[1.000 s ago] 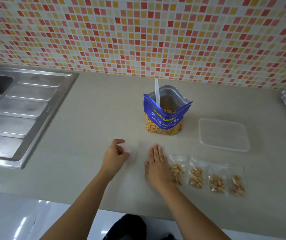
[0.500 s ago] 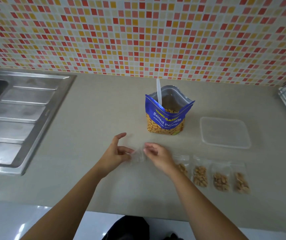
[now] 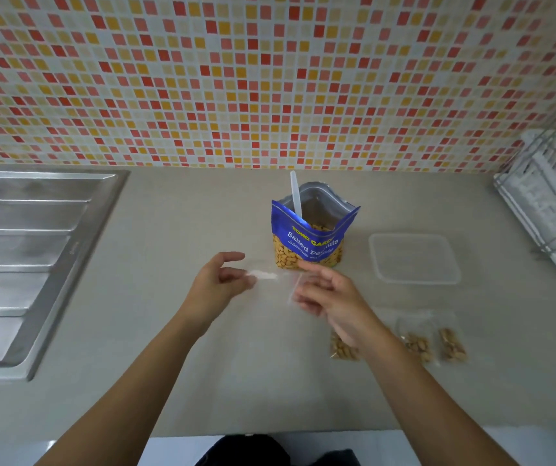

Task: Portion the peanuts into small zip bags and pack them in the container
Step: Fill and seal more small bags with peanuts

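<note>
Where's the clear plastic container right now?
Head view: the container sits on the counter, right of the peanut bag and behind the filled zip bags.

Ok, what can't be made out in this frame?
Head view:
- Empty zip bag: clear, motion-blurred; which of left hand and right hand grips it is unclear.
- Filled bags: right forearm covers part of the row.
- Spoon: bowl hidden inside peanut pouch.
- Sink: cut by left edge.

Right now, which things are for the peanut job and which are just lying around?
For the job: peanut bag, spoon, empty zip bag, filled zip bags, clear container.
Just lying about: sink drainboard, dish rack.
</note>
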Demonstrator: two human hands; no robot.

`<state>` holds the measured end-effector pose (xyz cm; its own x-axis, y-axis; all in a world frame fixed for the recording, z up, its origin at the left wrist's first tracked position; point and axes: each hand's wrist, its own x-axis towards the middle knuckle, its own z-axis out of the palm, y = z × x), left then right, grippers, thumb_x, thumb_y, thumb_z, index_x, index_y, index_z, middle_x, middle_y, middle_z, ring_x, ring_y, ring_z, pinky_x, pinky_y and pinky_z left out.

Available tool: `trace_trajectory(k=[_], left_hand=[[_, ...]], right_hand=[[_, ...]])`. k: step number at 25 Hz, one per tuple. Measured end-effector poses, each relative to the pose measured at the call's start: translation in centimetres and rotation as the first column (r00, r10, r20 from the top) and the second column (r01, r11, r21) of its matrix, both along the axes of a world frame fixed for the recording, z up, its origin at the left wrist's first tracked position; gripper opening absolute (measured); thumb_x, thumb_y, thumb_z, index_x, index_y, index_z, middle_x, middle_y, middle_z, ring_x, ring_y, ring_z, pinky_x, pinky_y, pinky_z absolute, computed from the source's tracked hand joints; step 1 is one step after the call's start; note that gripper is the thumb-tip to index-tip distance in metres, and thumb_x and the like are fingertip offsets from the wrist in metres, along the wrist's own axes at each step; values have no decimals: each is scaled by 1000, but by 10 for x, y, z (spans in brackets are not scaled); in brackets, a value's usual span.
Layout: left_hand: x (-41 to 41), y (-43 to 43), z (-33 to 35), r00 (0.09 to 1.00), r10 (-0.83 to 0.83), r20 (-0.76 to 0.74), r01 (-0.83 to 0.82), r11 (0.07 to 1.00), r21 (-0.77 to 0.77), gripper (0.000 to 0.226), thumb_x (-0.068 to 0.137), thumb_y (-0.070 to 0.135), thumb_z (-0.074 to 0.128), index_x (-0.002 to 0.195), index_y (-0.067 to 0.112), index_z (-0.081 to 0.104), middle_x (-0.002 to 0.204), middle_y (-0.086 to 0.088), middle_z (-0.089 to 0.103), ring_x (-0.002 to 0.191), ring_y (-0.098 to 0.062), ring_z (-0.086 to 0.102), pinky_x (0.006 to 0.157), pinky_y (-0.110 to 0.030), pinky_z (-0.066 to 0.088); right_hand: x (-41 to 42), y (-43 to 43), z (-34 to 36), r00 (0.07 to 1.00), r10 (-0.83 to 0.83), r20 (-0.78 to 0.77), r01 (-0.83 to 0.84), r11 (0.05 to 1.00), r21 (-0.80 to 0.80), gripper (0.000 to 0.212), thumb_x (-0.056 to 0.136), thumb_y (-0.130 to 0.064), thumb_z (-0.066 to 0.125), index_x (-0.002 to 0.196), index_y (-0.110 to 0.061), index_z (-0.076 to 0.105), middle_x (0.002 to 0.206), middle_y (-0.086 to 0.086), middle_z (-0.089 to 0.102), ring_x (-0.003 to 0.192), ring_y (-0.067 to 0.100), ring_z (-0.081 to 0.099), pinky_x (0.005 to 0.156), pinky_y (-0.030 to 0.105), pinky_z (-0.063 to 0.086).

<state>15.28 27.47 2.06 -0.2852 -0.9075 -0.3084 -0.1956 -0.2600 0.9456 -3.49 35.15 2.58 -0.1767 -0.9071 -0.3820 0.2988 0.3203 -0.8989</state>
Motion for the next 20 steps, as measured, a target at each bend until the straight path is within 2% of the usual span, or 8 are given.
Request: trace_trajectory(k=[4,6,7,9,11,14,17,20], left_hand=[[-25,-6,49,984,-5,-176,-8,997,-73,31,81,2,66,104,22,60,74,1,71,72,-11,63,66,-22,47],[-43,-16,78,995,-21,-100,-7,965,-264,25,84,9,65,105,21,59,87,1,70,77,-11,64,67,-19,49],[-51,-21,91,1000,12,21,-1,898,-441,21,86,15,65,105,21,60,94,4,66,80,-7,62,67,-14,47],[-68,-21,116,983,59,176,95,659,-746,15,85,23,65,100,22,65,94,11,60,78,-3,58,66,-7,43],[-83,-13,125,968,-104,229,248,541,-803,18,81,35,66,90,20,71,82,11,63,73,-5,58,65,-9,43],[-99,-1,121,962,-211,172,271,678,-683,35,70,47,74,88,18,73,77,7,69,72,-10,64,66,-14,49],[-107,-3,115,984,-176,40,165,787,-595,29,71,33,76,92,13,73,79,0,73,73,-14,68,72,-23,56],[-111,-4,113,988,-143,51,147,812,-565,18,78,21,73,94,12,73,81,-1,74,75,-12,69,72,-21,55]], right_hand=[[-17,14,52,998,-31,-55,25,995,-99,18,86,-4,60,94,-18,67,71,-5,68,66,7,66,62,17,53],[-31,13,78,990,-85,-109,62,979,-193,18,85,-2,60,94,-17,66,70,-4,70,67,4,66,61,15,52],[-39,10,90,981,-126,-145,89,967,-241,18,85,-1,61,94,-17,66,68,-4,70,67,4,66,61,14,52],[-53,2,107,950,-214,-226,139,941,-310,20,83,0,63,89,-19,66,64,-5,69,65,3,65,60,14,51],[-63,-7,119,921,-268,-285,167,928,-332,19,81,-1,66,86,-19,66,63,-4,67,64,8,64,61,17,53],[-74,-20,129,899,-266,-347,148,932,-332,14,80,-5,68,87,-18,66,60,-3,66,67,17,65,70,26,54],[-83,-28,134,879,-232,-417,89,938,-335,12,80,-9,69,84,-20,66,55,-5,66,66,15,66,64,21,55],[-88,-35,132,846,-208,-491,44,945,-325,11,79,-14,71,83,-23,67,58,-3,68,68,20,68,68,27,57]])
